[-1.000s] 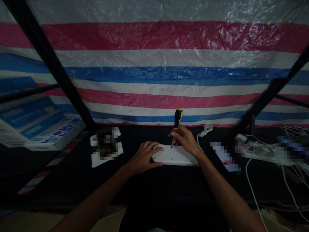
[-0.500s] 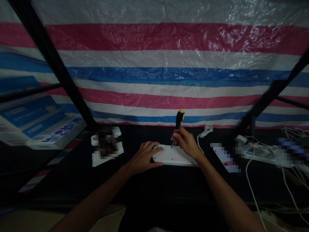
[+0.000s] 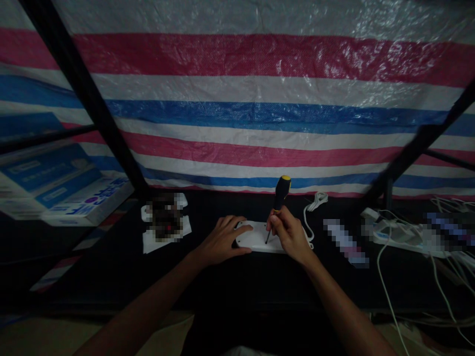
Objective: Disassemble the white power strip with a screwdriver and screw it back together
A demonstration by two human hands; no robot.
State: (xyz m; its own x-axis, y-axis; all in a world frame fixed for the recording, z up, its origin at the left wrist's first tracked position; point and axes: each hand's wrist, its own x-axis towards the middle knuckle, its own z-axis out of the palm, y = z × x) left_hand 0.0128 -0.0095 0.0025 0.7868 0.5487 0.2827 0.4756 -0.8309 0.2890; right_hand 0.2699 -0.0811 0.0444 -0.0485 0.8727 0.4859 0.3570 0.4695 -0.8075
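A white power strip [image 3: 255,242] lies with its screw-holed underside up on the black table. My left hand [image 3: 221,243] grips its left end, thumb along the near edge and fingers over the far side. Held upright and slightly tilted in my right hand [image 3: 291,234] is a screwdriver [image 3: 283,192] with a black and yellow handle. My fingers pinch it low, around the shaft. Its tip meets a dark hole near the middle of the casing. The strip's white cord [image 3: 310,217] runs from the right end to a small coil behind.
To the left lies a white sheet [image 3: 159,245] with a blurred item on it. A blue and white box [image 3: 92,205] stands beyond the black frame post [image 3: 107,128]. Another white power strip [image 3: 401,236] with tangled cables is at right, past a blurred packet [image 3: 345,242].
The screwdriver and my right hand have moved nearer to me, from a hole by the far edge to one at the middle. My left hand has stayed in place.
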